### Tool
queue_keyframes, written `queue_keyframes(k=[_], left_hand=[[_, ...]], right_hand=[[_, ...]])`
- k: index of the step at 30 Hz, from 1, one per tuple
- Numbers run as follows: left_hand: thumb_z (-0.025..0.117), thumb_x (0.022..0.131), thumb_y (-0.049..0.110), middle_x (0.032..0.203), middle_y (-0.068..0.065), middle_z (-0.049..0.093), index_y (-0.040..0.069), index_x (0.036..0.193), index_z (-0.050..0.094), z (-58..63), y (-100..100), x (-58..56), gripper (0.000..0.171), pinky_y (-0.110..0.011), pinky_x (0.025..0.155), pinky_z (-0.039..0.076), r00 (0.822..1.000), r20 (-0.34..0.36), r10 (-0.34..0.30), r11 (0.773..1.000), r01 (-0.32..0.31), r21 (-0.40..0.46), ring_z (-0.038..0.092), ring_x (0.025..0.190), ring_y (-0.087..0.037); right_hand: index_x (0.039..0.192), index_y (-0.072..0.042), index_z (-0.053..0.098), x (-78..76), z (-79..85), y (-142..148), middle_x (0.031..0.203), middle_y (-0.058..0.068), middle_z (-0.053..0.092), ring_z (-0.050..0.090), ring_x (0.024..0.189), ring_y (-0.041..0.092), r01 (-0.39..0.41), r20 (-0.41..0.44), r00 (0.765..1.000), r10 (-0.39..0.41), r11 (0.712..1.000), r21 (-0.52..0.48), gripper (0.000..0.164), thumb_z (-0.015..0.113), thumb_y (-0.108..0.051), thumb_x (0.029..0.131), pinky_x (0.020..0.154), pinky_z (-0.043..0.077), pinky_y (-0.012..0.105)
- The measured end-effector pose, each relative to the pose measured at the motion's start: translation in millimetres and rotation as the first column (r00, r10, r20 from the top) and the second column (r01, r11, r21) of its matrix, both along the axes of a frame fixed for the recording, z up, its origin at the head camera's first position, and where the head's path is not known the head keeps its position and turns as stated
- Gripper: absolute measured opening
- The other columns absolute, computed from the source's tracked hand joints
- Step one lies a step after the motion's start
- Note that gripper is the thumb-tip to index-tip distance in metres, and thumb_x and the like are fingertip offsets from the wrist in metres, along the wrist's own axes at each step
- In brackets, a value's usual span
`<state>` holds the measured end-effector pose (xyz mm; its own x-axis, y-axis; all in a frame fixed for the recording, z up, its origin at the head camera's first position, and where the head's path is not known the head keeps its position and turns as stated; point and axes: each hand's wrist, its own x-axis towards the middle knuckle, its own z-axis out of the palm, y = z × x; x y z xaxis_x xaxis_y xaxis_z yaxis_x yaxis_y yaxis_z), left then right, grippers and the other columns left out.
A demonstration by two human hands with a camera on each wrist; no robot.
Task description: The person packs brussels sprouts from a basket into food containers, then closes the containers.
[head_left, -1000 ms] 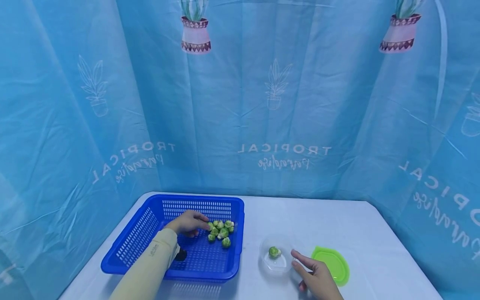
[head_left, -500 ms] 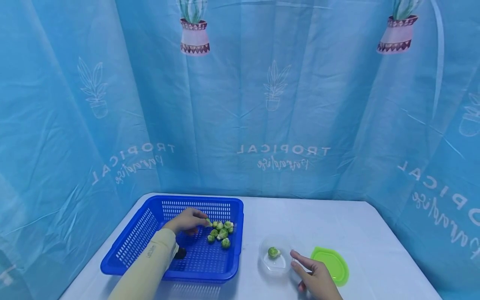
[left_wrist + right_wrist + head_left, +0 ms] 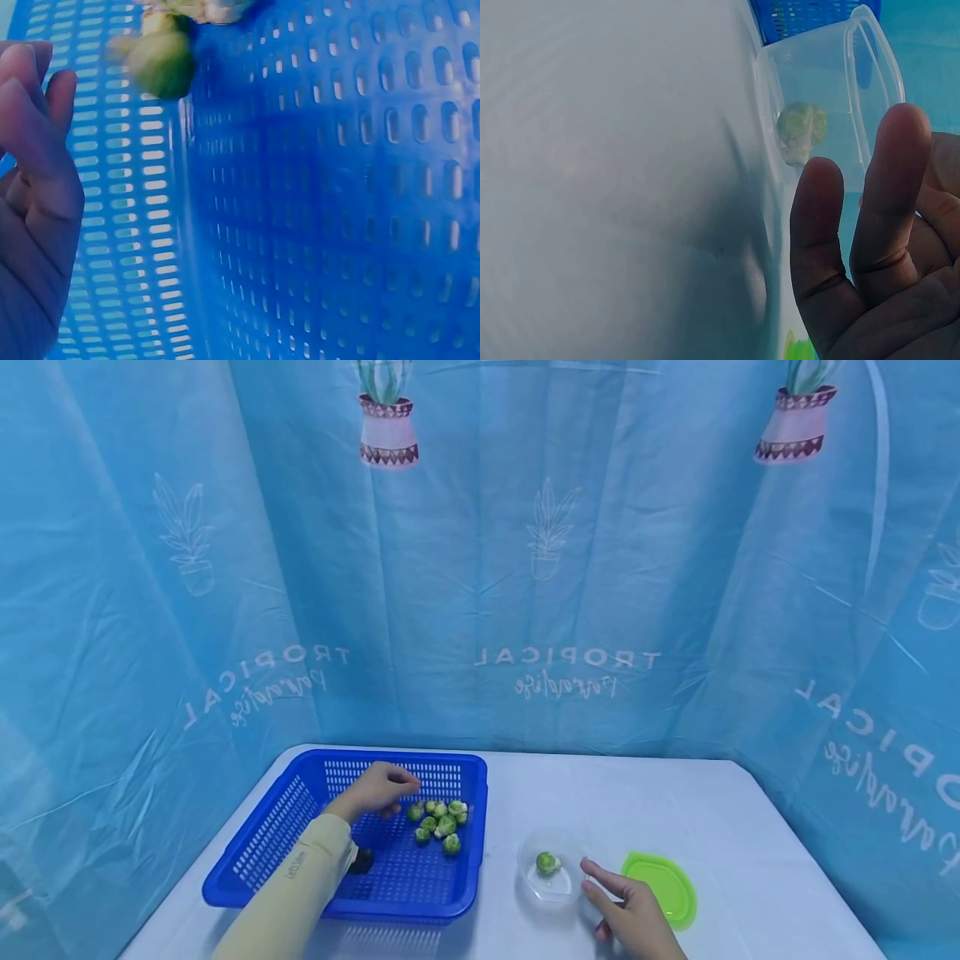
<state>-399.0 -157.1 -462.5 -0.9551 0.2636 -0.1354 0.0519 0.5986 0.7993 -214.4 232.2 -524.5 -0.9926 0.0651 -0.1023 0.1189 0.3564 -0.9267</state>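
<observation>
In the head view, my left hand (image 3: 380,790) hovers inside the blue basket (image 3: 217,887), just above and left of several Brussels sprouts (image 3: 447,825). Its fingers are curled in with the fingertips close together, and no sprout shows between them. The left wrist view has one sprout (image 3: 161,64) beside those fingertips. My right hand (image 3: 633,910) rests its fingertips against the right side of a clear plastic container (image 3: 528,885). From the right wrist, two fairly straight fingers (image 3: 894,180) lie by the container's wall and rim. A single sprout (image 3: 801,131) sits inside it.
A bright green lid (image 3: 663,893) lies behind and to the right of the right hand. The white-covered table (image 3: 600,793) is enclosed by a blue printed curtain (image 3: 480,568). The basket's raised slotted walls stand on the table's left side.
My left hand first reached to a sprout at the left of the pile and pinched it. Now the hand has risen and that sprout lies in the basket. The right hand has stayed put.
</observation>
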Motion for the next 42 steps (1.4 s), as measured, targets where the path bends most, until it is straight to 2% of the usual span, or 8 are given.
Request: queue_keyframes(k=[4,9,12,16,23,30,36,42], left_hand=[[0.066,0.088,0.024,0.1,-0.007,0.068,0.009,0.111,0.067,2.0,5,4.9,0.027,-0.038,0.055,0.052,0.999,-0.014,-0.034,0.997,0.033,-0.064,0.061,0.061,-0.025],[0.071,0.084,0.023,0.101,-0.008,0.065,0.004,0.122,0.06,3.3,7,14.2,0.044,-0.032,0.054,0.049,0.991,0.099,-0.087,0.991,0.096,-0.097,0.052,0.057,-0.016],[0.072,0.083,0.024,0.097,-0.011,0.064,0.005,0.123,0.059,5.9,8,19.1,0.047,-0.03,0.054,0.047,0.982,0.162,-0.092,0.988,0.11,-0.109,0.048,0.056,-0.015],[0.073,0.081,0.026,0.093,-0.013,0.065,0.008,0.12,0.062,9.3,7,22.6,0.044,-0.027,0.054,0.046,0.977,0.193,-0.09,0.985,0.116,-0.131,0.05,0.056,-0.014],[0.074,0.081,0.024,0.095,-0.006,0.066,0.009,0.116,0.065,9.0,3,23.4,0.04,-0.031,0.06,0.051,0.976,0.184,-0.113,0.976,0.143,-0.162,0.058,0.066,-0.018],[0.071,0.081,0.011,0.094,-0.006,0.066,0.007,0.118,0.063,5.0,-5,19.8,0.038,-0.034,0.06,0.052,0.986,0.154,-0.062,0.982,0.088,-0.166,0.059,0.066,-0.019],[0.073,0.08,0.016,0.086,-0.008,0.066,0.006,0.117,0.063,0.1,-16,16.4,0.039,-0.032,0.059,0.051,0.985,0.175,0.008,0.975,0.031,-0.221,0.057,0.062,-0.018],[0.074,0.08,0.016,0.079,-0.01,0.067,0.006,0.107,0.068,-2.3,-21,15.1,0.029,-0.028,0.054,0.051,0.98,0.196,0.041,0.974,0.004,-0.225,0.054,0.057,-0.013]], right_hand=[[0.133,-0.016,0.055,-0.1,-0.1,0,0.132,0.01,0.059,0.059,0.05,0.018,0.003,0.001,1.0,-0.003,1.0,0.003,0.053,0.063,-0.042,0.088,0.047,0.047,0.027],[0.133,-0.018,0.055,0.4,1.0,0,0.13,0.011,0.059,0.059,0.05,0.018,0.016,0.01,1.0,-0.016,1.0,0.009,0.054,0.063,-0.045,0.087,0.047,0.047,0.028],[0.132,-0.019,0.055,0.8,2.1,0,0.128,0.011,0.061,0.059,0.05,0.018,0.027,0.017,0.999,-0.028,1.0,0.013,0.054,0.063,-0.046,0.086,0.047,0.047,0.028],[0.132,-0.019,0.056,0.5,2.8,0,0.127,0.011,0.062,0.059,0.05,0.018,0.032,0.019,0.999,-0.032,0.999,0.017,0.054,0.063,-0.047,0.086,0.047,0.047,0.028],[0.132,-0.018,0.056,0.4,3.3,0,0.129,0.011,0.06,0.059,0.05,0.018,0.022,0.012,1.0,-0.022,1.0,0.003,0.053,0.063,-0.045,0.087,0.047,0.047,0.028],[0.133,-0.018,0.055,1.4,4.1,-2,0.134,0.01,0.057,0.06,0.05,0.018,0.013,0.02,1.0,-0.013,1.0,-0.002,0.054,0.063,-0.045,0.086,0.047,0.046,0.028],[0.132,-0.019,0.056,1.0,3.9,-3,0.133,0.01,0.057,0.06,0.05,0.018,0.022,0.025,0.999,-0.022,1.0,0.009,0.054,0.063,-0.045,0.086,0.047,0.046,0.028],[0.133,-0.018,0.055,0.4,2.0,-2,0.132,0.011,0.059,0.06,0.05,0.018,0.011,0.022,1.0,-0.011,1.0,0.019,0.055,0.062,-0.047,0.086,0.046,0.045,0.028]])
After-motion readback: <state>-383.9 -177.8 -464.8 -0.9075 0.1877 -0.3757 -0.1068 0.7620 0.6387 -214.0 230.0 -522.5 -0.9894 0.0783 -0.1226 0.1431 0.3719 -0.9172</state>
